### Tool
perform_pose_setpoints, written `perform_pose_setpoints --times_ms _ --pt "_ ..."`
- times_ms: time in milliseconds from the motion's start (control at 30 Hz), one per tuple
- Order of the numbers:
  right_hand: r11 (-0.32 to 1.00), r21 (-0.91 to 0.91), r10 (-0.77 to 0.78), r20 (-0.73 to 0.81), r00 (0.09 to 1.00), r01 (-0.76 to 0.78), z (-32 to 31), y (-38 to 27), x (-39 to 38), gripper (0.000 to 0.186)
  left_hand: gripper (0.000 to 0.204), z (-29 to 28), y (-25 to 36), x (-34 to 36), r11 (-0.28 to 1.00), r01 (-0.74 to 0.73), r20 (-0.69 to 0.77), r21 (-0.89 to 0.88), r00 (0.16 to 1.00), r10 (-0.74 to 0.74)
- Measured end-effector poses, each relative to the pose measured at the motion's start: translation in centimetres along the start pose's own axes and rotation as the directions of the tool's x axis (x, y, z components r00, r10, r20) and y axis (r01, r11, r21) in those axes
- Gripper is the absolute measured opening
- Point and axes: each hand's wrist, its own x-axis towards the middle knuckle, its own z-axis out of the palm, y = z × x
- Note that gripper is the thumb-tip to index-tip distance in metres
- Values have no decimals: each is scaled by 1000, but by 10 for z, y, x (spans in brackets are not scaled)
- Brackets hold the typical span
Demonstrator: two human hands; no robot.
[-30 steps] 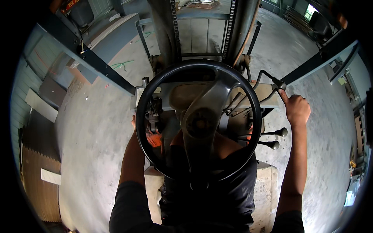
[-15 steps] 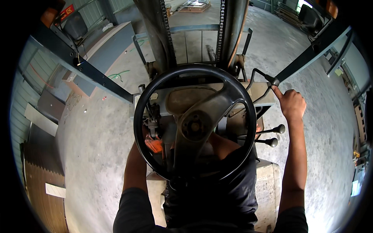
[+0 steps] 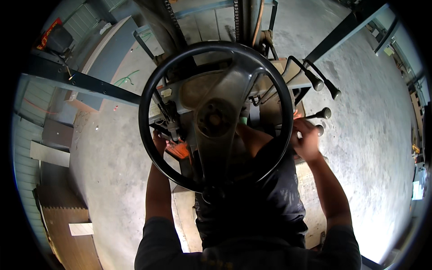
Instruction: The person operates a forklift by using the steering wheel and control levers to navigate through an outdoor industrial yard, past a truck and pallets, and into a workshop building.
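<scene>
In front of me is a black steering wheel [image 3: 145, 108] with a worn hub. My right hand [image 3: 307, 140] is beside its right rim, close to the lower lever knob [image 3: 320, 130]; its fingers are curled but blurred, so whether they grip anything is unclear. Above it another knobbed lever [image 3: 325, 113] sticks out to the right. Two bent levers with dark grips, a nearer one [image 3: 317, 84] and a farther one [image 3: 335, 93], stand untouched. My left hand [image 3: 159, 142] is low behind the wheel's left rim, beside an orange piece [image 3: 179, 150] and a black lever mechanism [image 3: 171, 118]; its fingers are partly hidden.
The forklift's mast [image 3: 157, 22] with chains rises ahead. Dark frame posts slant at the left [image 3: 90, 83] and right [image 3: 346, 31]. Long boards [image 3: 105, 54] lie at the far left, with a green hose [image 3: 127, 78] on the concrete floor and brown panels [image 3: 67, 225] nearer.
My right hand has let go of the upper bent lever and come down and back toward the lower levers. The view has shifted; my left hand stays low by the orange piece.
</scene>
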Motion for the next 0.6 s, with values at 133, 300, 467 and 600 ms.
perform_pose_setpoints --times_ms 133,300,467,600 --pt "876 407 158 261 952 -258 108 101 -13 37 39 29 29 -9 992 87 11 89 996 -89" --pt "911 159 285 421 861 -380 199 134 12 46 47 39 30 -31 979 184 65 -90 982 -178" --pt "822 417 134 519 844 -388 235 148 17 43 56 22 30 -43 959 193 110 -206 979 -174" --pt "492 491 206 737 644 -719 242 95 23 30 46 -26 -2 -46 987 138 25 -83 990 -136"
